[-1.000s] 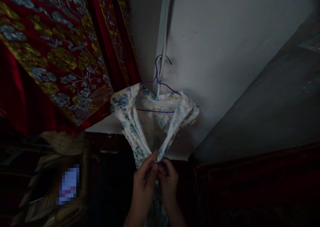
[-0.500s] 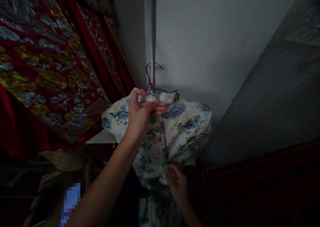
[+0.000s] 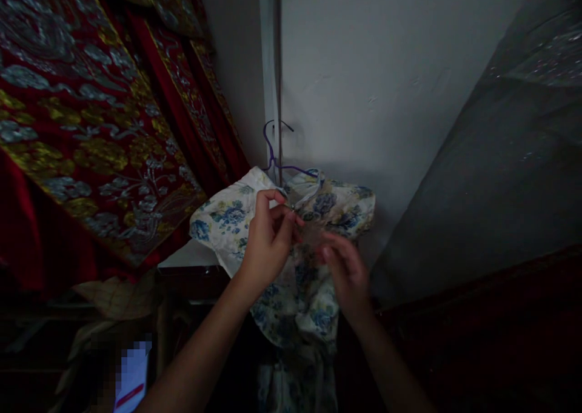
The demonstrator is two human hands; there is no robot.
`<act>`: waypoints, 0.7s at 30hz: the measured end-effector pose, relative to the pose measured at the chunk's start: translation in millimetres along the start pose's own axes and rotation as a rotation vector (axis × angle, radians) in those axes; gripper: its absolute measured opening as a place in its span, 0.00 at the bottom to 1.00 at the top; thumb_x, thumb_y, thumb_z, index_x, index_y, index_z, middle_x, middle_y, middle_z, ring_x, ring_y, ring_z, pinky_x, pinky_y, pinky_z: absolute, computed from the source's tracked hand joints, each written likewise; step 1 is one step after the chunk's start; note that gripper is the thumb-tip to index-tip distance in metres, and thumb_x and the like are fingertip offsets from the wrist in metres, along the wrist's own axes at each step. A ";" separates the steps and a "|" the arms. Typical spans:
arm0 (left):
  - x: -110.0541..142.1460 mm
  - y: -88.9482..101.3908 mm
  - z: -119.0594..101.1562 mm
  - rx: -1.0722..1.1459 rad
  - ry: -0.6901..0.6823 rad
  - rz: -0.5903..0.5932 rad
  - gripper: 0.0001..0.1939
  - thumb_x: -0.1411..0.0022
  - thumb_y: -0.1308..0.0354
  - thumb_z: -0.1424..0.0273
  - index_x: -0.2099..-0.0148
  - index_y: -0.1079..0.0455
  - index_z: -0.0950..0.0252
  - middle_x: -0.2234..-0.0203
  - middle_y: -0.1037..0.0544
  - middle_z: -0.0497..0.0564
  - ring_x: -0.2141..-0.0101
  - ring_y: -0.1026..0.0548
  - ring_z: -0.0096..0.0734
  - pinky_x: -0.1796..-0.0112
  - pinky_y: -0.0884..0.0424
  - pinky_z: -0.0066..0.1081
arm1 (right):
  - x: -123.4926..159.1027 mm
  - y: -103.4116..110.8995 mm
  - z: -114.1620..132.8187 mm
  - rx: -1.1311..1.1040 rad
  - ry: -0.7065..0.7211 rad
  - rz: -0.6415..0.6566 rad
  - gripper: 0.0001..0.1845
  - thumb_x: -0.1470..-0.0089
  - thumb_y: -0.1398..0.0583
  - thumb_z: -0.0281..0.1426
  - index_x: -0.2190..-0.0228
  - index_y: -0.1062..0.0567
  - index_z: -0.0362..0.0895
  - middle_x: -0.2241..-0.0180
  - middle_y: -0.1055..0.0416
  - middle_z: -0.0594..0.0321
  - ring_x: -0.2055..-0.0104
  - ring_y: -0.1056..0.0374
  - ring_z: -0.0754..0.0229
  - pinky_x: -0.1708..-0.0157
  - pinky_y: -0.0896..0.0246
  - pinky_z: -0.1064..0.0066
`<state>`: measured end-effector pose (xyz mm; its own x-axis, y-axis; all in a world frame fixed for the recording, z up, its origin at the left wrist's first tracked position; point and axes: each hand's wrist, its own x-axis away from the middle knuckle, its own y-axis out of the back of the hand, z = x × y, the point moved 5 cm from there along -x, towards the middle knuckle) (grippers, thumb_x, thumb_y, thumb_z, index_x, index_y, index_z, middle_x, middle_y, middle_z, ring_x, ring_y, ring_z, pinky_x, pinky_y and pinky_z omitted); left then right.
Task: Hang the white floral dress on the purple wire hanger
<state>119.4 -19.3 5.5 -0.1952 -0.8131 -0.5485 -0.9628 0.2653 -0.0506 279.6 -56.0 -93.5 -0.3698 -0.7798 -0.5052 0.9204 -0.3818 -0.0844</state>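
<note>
A white shirt (image 3: 227, 216) with blue and yellow flowers hangs on a thin purple hanger (image 3: 295, 168) against the wall. My left hand (image 3: 270, 237) is at the neckline, its thumb and fingers pinched on the cloth at the front opening. A little lower and to the right, my right hand (image 3: 348, 273) has its fingers curled together at the shirt's front edge. Blur and low light hide exactly which bit of cloth sits between those fingertips. Below the shirt, more cloth with a similar print (image 3: 295, 389) shows dimly.
On the left hangs red cloth (image 3: 104, 152) embroidered in gold and silver. A narrow upright strip (image 3: 270, 49) runs down the pale wall (image 3: 386, 67) to the hanger. Grey plastic sheeting (image 3: 500, 176) covers the right side. A lit, pixelated screen (image 3: 131, 376) is at lower left.
My right hand has risen from the shirt's lower front to beside my left hand. My left hand has moved slightly down and right, and the collar's right side has shifted.
</note>
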 end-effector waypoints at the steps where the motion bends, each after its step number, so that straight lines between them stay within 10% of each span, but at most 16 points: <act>1: 1.3 1.1 0.0 -0.006 0.002 0.005 0.11 0.30 0.44 0.67 0.53 0.46 0.57 0.69 0.23 0.44 0.78 0.26 0.23 0.76 0.31 0.23 | -19.2 -6.9 23.7 -0.010 0.113 0.017 0.22 0.38 0.38 0.39 0.44 0.28 0.48 0.60 0.23 0.58 0.61 0.26 0.57 0.61 0.29 0.66; 4: 4.8 5.5 -1.2 -0.011 0.001 -0.001 0.12 0.31 0.44 0.67 0.57 0.47 0.57 0.70 0.23 0.43 0.79 0.27 0.23 0.76 0.32 0.23 | -58.6 -33.6 71.7 0.082 0.348 0.192 0.24 0.37 0.39 0.35 0.41 0.31 0.49 0.61 0.24 0.60 0.63 0.28 0.58 0.64 0.32 0.68; 7: 6.3 10.4 4.4 -0.004 0.021 -0.036 0.14 0.33 0.43 0.68 0.59 0.50 0.57 0.73 0.25 0.41 0.80 0.27 0.24 0.77 0.32 0.23 | -69.8 -53.4 81.5 0.229 0.441 0.288 0.09 0.36 0.42 0.35 0.63 0.23 0.45 0.70 0.27 0.64 0.68 0.31 0.61 0.67 0.37 0.70; 11: 14.3 7.4 41.8 -0.026 0.144 -0.044 0.15 0.37 0.44 0.72 0.60 0.51 0.56 0.76 0.26 0.39 0.82 0.28 0.26 0.79 0.35 0.23 | -74.3 -53.0 85.4 0.159 0.412 0.094 0.16 0.35 0.43 0.37 0.74 0.29 0.45 0.80 0.34 0.69 0.77 0.37 0.65 0.75 0.44 0.74; 17: 46.4 -1.5 68.1 -0.335 0.257 0.165 0.15 0.37 0.46 0.74 0.51 0.46 0.58 0.76 0.24 0.42 0.74 0.23 0.33 0.71 0.31 0.29 | -89.2 9.2 123.2 0.126 0.475 -0.422 0.16 0.37 0.43 0.35 0.76 0.30 0.45 0.79 0.36 0.68 0.75 0.38 0.65 0.73 0.43 0.73; 21: 23.2 24.8 33.1 -0.417 0.156 -0.009 0.26 0.36 0.38 0.62 0.44 0.49 0.58 0.67 0.21 0.48 0.67 0.21 0.36 0.68 0.29 0.31 | -71.8 82.1 75.9 -0.264 0.188 -0.680 0.15 0.39 0.40 0.32 0.78 0.28 0.45 0.78 0.36 0.67 0.74 0.36 0.64 0.71 0.39 0.72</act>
<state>97.1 -14.3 -36.1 -0.1816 -0.8915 -0.4151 -0.9513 0.0523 0.3039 372.1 -69.1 1.1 -0.8612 -0.3082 -0.4042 0.5058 -0.5984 -0.6214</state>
